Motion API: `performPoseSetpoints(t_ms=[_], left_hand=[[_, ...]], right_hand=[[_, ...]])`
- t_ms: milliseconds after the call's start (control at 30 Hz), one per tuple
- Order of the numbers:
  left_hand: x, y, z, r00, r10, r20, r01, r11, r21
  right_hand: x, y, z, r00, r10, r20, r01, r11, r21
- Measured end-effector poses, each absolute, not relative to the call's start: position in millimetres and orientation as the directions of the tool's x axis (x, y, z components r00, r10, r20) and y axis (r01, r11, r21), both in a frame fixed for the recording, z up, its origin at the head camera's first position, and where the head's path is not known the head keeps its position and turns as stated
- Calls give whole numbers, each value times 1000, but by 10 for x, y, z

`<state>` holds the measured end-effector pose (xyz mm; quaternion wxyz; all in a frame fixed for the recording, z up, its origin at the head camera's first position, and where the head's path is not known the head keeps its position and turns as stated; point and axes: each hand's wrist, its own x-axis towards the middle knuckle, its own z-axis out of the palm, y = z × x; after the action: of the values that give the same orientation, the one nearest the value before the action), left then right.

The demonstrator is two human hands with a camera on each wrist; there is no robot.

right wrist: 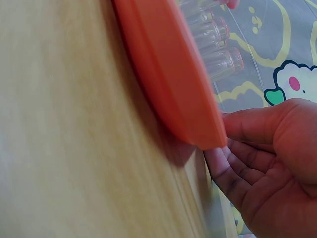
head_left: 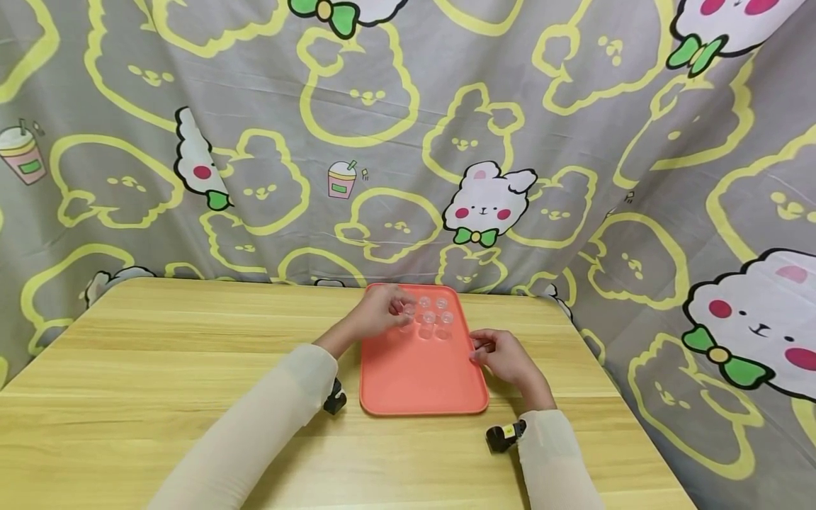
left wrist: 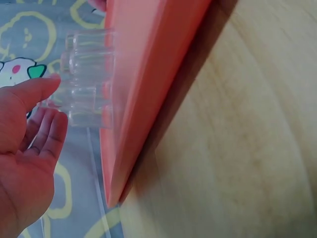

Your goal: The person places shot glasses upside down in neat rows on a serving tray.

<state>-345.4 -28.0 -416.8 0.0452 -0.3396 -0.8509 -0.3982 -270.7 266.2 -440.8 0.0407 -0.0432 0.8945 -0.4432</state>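
Note:
A coral-red tray (head_left: 423, 382) lies lengthwise on the table, with several small clear bottles (head_left: 447, 319) upright in rows toward its far end. Over the tray's left side, my left hand (head_left: 377, 312) pinches the top of a clear bottle (head_left: 408, 312) between thumb and fingers. The left wrist view shows that thumb (left wrist: 42, 90) above the bottle's top and the fingers curled below it. My right hand (head_left: 506, 360) grips the tray's right rim; in the right wrist view its thumb (right wrist: 252, 125) lies on the rim and the other fingers are tucked beneath.
The wooden table (head_left: 191, 368) spreads to both sides of the tray. A grey curtain (head_left: 395, 163) with yellow outlined animals hangs right behind its far edge and along the right side. Black wrist cameras (head_left: 500, 438) sit under both forearms, near the table.

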Motion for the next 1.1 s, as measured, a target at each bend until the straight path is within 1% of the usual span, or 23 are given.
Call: performPoseSetpoints(t_ms=[333, 633, 1100], left_hand=[[-3444, -237, -4194, -771, 555, 310, 605, 490, 628], [-3452, -201, -4224, -766, 570, 297, 608, 492, 624], [-3428, -178, -4212, -790, 548, 276, 580, 521, 626]], right_hand=[[-2709, 2666, -4414, -993, -114, -33, -44, 611, -790], [-2713, 2672, -4421, -992, -122, -32, -47, 593, -804], [-2713, 2676, -4420, -992, -125, -31, -49, 591, -805]])
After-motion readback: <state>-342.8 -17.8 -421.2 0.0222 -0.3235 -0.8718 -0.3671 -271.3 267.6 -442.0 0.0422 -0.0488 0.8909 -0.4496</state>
